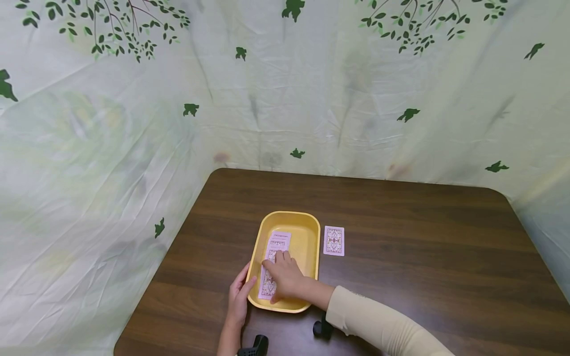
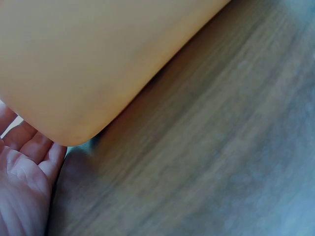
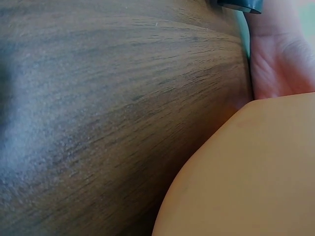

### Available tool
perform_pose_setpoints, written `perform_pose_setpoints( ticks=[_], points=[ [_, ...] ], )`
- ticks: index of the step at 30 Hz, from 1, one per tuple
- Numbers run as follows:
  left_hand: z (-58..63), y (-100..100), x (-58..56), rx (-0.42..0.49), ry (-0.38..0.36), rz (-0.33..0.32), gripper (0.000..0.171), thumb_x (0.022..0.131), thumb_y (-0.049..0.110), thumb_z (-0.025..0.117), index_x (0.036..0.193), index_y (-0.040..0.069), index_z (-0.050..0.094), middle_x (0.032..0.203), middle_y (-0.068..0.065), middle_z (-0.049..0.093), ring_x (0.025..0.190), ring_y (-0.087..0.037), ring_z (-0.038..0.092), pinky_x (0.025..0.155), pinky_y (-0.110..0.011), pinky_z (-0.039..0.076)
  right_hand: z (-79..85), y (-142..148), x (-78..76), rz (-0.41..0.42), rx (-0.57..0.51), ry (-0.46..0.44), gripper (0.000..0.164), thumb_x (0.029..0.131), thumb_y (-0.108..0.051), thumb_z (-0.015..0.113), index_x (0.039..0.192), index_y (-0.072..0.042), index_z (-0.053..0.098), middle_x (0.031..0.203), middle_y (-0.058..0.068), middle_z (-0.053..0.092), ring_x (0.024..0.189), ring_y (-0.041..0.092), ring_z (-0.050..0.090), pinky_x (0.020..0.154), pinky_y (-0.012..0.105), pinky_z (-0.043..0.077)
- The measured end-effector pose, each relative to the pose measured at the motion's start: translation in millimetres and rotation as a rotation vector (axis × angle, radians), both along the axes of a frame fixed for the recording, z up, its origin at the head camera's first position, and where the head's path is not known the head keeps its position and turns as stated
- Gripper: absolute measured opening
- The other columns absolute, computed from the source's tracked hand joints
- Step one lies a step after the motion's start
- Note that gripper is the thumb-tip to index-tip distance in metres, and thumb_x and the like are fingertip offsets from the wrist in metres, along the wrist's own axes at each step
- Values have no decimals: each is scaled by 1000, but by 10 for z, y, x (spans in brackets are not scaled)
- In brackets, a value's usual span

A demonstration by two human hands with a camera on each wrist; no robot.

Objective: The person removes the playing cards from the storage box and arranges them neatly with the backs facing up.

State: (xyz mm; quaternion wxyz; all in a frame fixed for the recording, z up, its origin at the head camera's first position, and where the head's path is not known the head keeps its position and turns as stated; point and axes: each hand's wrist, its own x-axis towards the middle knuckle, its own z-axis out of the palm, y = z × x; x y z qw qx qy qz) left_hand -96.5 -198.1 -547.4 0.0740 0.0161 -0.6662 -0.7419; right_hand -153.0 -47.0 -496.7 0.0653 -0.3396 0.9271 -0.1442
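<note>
A yellow tray (image 1: pixel 307 247) stands on the table, and playing cards (image 1: pixel 279 239) lie in an overlapping row along its left side. My left hand (image 1: pixel 238 299) holds the tray's near left edge, thumb by the rim and fingers along the outer wall. In the left wrist view the fingers (image 2: pixel 35 146) meet the tray's outside. Over the cards inside the tray is my right hand (image 1: pixel 287 277), its fingers spread and touching them; it covers part of the row. One more card (image 1: pixel 334 241), patterned back up, lies right of the tray.
The brown wooden table (image 1: pixel 423 257) runs to a leaf-printed cloth (image 1: pixel 329 99) behind and at the left. Black wrist devices (image 1: pixel 322 329) show below the tray. The right wrist view holds mostly tabletop, tray wall and part of the left hand.
</note>
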Motion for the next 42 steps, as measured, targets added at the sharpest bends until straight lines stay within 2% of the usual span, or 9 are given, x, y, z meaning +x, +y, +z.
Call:
perform_pose_setpoints(
  ticks=[4,9,20,28,33,38,42],
  points=[
    [60,10,8,10,-9,-4,42,92,-6,43,133,-13,36,133,-30,38,107,-8,51,87,-19,41,-1,-2,5,8,-30,-14,89,43,-37,92,119,-14,53,95,8,41,86,22,36,66,28,35],
    [145,29,24,9,-9,-9,42,91,-8,41,132,-16,35,132,-32,38,106,-8,51,87,-19,42,19,-15,23,5,-11,-6,89,44,-36,91,121,-15,52,96,8,42,87,21,37,65,28,34],
    [-2,-1,3,0,-1,14,42,92,-1,45,133,-11,39,131,-28,42,107,-8,50,88,-20,41,27,-28,66,4,35,63,88,46,-38,90,120,-15,51,95,9,44,85,22,40,63,29,35],
    [11,5,8,11,12,7,42,92,-1,45,132,-12,39,131,-29,42,107,-9,51,88,-20,41,10,-48,94,-16,65,109,87,46,-41,90,121,-18,52,95,8,45,84,22,42,61,29,35],
    [11,4,9,14,17,1,42,92,-1,45,132,-12,39,132,-29,41,109,-10,50,88,-19,40,0,-68,105,-18,80,95,86,47,-39,89,124,-21,54,98,11,46,86,24,42,60,31,39],
    [10,2,7,2,12,1,43,92,0,46,133,-11,39,133,-27,41,111,-9,49,89,-19,40,3,-78,105,-11,81,82,78,50,-37,89,120,-23,58,98,11,46,85,25,41,56,30,41],
    [5,-1,8,-11,12,0,43,93,1,45,133,-10,39,134,-27,40,111,-8,48,89,-19,39,8,-80,114,0,74,109,72,49,-37,89,115,-22,62,93,10,45,82,23,41,53,28,42]
  ],
)
